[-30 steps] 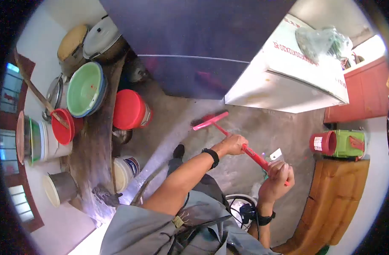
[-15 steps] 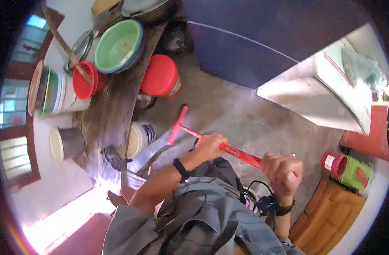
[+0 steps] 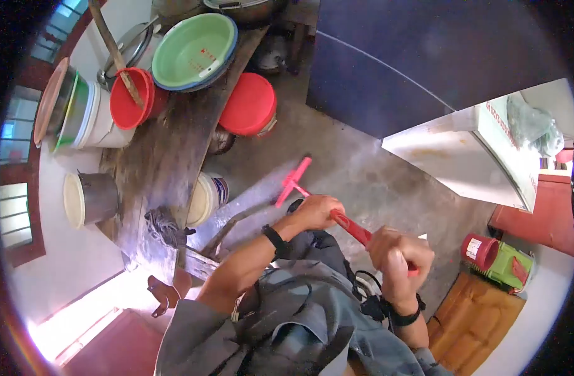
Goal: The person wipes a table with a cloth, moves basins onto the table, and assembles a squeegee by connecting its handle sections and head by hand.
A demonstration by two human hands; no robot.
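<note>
A red long-handled floor brush [image 3: 293,182] has its T-shaped head on the concrete floor, just ahead of a dark shoe. Fine detail along the head is too small to make out. My left hand [image 3: 321,212] is wrapped around the lower part of the handle. Closer to the handle's top end, my right hand [image 3: 403,255] grips it, and a bit of red pokes out below the fist. The handle [image 3: 351,229] slants between the two hands. Both wrists carry dark bands.
At left a wooden bench [image 3: 158,144] bears a green basin [image 3: 196,53], a red bucket [image 3: 129,103] and stacked buckets. Beside it stand a red-lidded bucket [image 3: 248,103] and a white-lidded bucket [image 3: 202,199]. A dark cabinet [image 3: 412,56] and white box [image 3: 443,147] stand ahead right.
The brush head has shifted right across the floor, nearer my left hand. My right hand has moved left and slightly down in view. The head camera has turned somewhat.
</note>
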